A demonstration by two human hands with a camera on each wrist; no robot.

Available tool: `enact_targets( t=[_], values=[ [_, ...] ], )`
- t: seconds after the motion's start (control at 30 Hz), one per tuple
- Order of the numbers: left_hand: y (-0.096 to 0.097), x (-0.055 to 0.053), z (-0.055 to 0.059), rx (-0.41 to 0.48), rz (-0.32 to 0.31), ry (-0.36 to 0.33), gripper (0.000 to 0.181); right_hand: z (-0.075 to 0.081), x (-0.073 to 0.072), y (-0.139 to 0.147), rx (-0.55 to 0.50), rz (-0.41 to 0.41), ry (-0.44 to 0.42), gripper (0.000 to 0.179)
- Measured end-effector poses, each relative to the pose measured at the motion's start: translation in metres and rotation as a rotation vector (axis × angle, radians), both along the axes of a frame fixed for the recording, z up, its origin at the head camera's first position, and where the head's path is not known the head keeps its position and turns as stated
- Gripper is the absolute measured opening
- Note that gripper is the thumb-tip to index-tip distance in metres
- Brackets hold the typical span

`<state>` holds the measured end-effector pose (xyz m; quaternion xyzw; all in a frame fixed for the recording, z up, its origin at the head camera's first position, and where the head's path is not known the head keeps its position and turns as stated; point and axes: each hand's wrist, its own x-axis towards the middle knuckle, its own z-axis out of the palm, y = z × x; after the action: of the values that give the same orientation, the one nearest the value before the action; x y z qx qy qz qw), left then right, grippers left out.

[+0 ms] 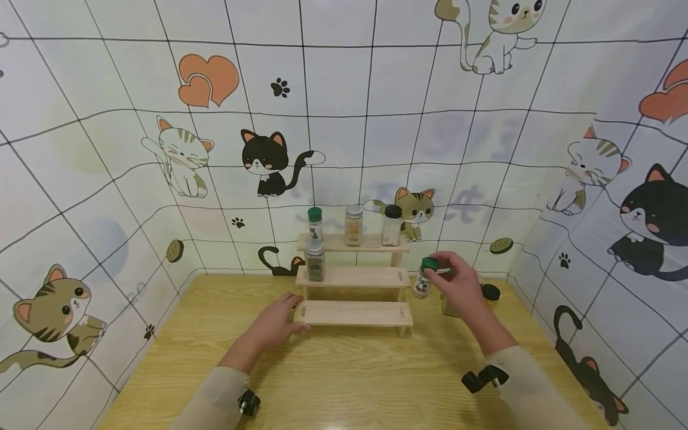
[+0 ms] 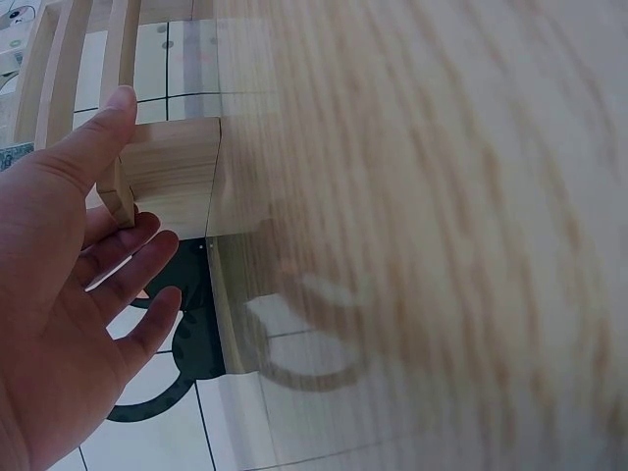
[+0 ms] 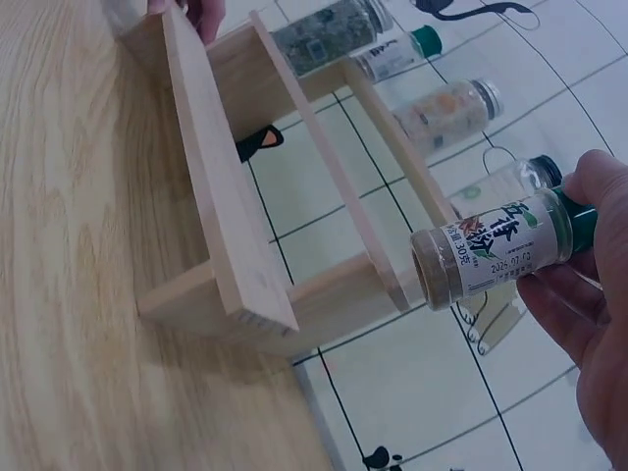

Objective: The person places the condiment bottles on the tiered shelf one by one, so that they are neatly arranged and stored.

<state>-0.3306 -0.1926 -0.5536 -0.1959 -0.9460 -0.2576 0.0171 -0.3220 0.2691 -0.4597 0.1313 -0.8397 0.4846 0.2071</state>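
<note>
A three-tier wooden rack (image 1: 355,313) stands on the table against the wall. My left hand (image 1: 274,322) grips the left end of its lowest tier; the left wrist view shows the thumb on the board's edge and fingertips behind it. By its green cap, my right hand (image 1: 457,280) pinches a spice jar (image 3: 500,250) of brown powder with a white label. That jar is held in the air just right of the middle tier, tilted in the head view. A clear-lidded jar of dark green flakes (image 1: 315,261) stands at the middle tier's left end.
Along the top tier stand a green-capped jar (image 1: 315,228), a clear-lidded jar (image 1: 353,226) and a black-capped jar (image 1: 392,227). Behind my right wrist are another black-capped jar (image 1: 491,292) and a partly hidden jar (image 1: 448,306). Cat-print sheeting (image 1: 338,77) encloses the table.
</note>
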Motion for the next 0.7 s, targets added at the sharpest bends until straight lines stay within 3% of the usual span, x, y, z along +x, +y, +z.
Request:
enact_targets(
  t=[0.7],
  values=[
    [0.0, 0.003, 0.004, 0.01, -0.001, -0.007, 0.078, 0.018, -0.046, -0.084, -0.009, 0.195, -0.006, 0.034]
  ],
)
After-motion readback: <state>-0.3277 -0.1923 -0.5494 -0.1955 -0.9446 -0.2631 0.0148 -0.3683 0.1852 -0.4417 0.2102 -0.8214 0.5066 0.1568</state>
